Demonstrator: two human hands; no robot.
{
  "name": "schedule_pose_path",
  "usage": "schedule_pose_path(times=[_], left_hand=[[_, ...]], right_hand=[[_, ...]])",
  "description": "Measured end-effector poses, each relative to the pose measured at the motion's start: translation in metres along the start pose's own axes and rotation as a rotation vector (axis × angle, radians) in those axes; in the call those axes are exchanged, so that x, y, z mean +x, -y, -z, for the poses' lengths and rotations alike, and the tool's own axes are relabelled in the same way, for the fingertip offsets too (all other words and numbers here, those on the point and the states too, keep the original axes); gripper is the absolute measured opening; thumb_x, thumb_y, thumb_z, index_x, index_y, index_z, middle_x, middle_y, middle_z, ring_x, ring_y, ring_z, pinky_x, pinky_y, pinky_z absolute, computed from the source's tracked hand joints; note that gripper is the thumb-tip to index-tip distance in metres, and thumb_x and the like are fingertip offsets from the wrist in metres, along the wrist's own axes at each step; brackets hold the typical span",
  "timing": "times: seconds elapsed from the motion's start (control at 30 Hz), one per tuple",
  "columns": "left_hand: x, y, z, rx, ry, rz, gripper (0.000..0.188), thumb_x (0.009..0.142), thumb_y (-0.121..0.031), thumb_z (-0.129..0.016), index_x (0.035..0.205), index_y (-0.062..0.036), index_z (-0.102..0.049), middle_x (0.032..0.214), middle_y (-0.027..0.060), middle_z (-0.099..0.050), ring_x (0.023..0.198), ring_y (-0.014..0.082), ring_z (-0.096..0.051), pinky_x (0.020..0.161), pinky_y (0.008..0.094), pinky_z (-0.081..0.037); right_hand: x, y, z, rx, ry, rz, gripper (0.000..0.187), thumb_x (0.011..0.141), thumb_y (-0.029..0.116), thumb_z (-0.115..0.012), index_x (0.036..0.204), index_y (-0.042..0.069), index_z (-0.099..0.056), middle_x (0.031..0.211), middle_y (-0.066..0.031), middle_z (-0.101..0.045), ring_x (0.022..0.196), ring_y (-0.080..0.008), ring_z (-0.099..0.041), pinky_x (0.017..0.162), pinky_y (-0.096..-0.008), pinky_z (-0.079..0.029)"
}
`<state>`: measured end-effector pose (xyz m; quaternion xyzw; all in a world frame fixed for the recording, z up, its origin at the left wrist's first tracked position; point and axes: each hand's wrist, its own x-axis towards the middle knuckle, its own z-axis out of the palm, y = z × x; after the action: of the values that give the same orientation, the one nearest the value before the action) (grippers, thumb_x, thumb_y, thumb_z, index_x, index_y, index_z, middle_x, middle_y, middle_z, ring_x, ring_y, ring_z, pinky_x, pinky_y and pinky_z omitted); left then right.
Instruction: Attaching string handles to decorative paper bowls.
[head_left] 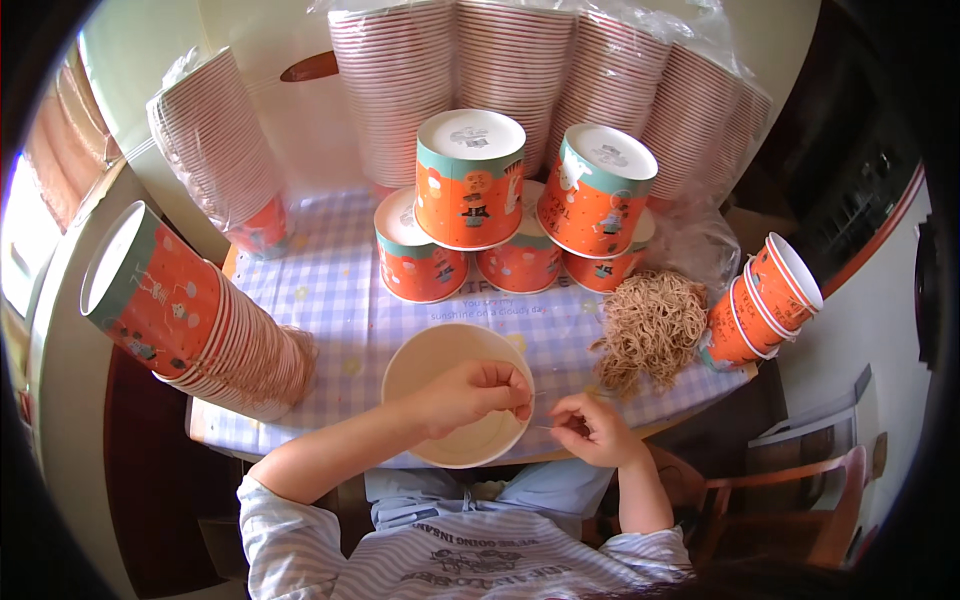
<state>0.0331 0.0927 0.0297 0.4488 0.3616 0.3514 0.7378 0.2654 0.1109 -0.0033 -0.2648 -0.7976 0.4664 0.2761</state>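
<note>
In front of me stands an open paper bucket (415,350), pale inside, with its mouth up. My left hand (485,390) is over its right side, fingers pinched on a thin pale strand. Just past the bucket's right rim, my right hand (595,430) has thumb and fingers together on a thin string (543,428). Whether both hold the same strand I cannot tell. Beyond my right hand lies a tangled heap of tan string (655,325).
Upturned orange-and-green buckets (470,190) are piled mid-table. At left leans a stack of buckets (150,300) with strings draped over it; a shorter nested stack (765,300) leans at right. Plastic-wrapped bucket stacks (510,80) line the back. A checked cloth (340,290) covers the table.
</note>
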Motion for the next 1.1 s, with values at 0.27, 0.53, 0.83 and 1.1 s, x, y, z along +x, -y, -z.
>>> schedule_pose_path(times=[0.27,0.53,0.83,1.1], left_hand=[[0.011,0.004,-0.009,0.298,0.036,-0.025,0.020,0.079,-0.006,-0.062,0.096,0.0018,-0.059,0.084,0.0030,-0.061,0.080,0.0087,-0.055,0.072,0.0233,-0.045],[0.012,-0.002,-0.016,0.596,0.066,-0.048,0.016,0.078,-0.008,-0.063,0.092,0.0004,-0.059,0.081,-0.0003,-0.060,0.071,0.0060,-0.052,0.067,0.0220,-0.044],[0.012,0.008,-0.002,0.231,0.062,-0.040,0.010,0.081,-0.005,-0.061,0.089,-0.0001,-0.059,0.081,0.0013,-0.059,0.075,0.0066,-0.053,0.069,0.0210,-0.045],[0.013,0.010,0.000,0.271,0.089,-0.053,0.008,0.082,-0.008,-0.060,0.089,-0.0039,-0.059,0.083,-0.0006,-0.059,0.075,0.0060,-0.052,0.068,0.0209,-0.043]], right_hand=[[0.007,0.021,0.019,0.148,0.041,0.024,0.014,0.081,0.002,-0.057,0.094,0.004,-0.054,0.079,-0.0021,-0.059,0.069,-0.0078,-0.055,0.061,-0.0217,-0.044],[0.029,0.024,0.019,0.071,0.000,0.232,0.014,0.075,-0.006,-0.052,0.086,0.002,-0.057,0.084,-0.0067,-0.058,0.074,-0.0154,-0.057,0.065,-0.0252,-0.045],[0.020,0.031,0.001,-0.349,-0.189,0.216,0.019,0.071,0.003,-0.062,0.091,0.004,-0.060,0.096,-0.0061,-0.054,0.081,-0.0220,-0.058,0.067,-0.0324,-0.048],[0.019,0.015,-0.005,-0.471,-0.200,0.288,0.020,0.069,0.011,-0.069,0.087,0.005,-0.061,0.092,-0.0040,-0.056,0.079,-0.0226,-0.056,0.068,-0.0320,-0.046]])
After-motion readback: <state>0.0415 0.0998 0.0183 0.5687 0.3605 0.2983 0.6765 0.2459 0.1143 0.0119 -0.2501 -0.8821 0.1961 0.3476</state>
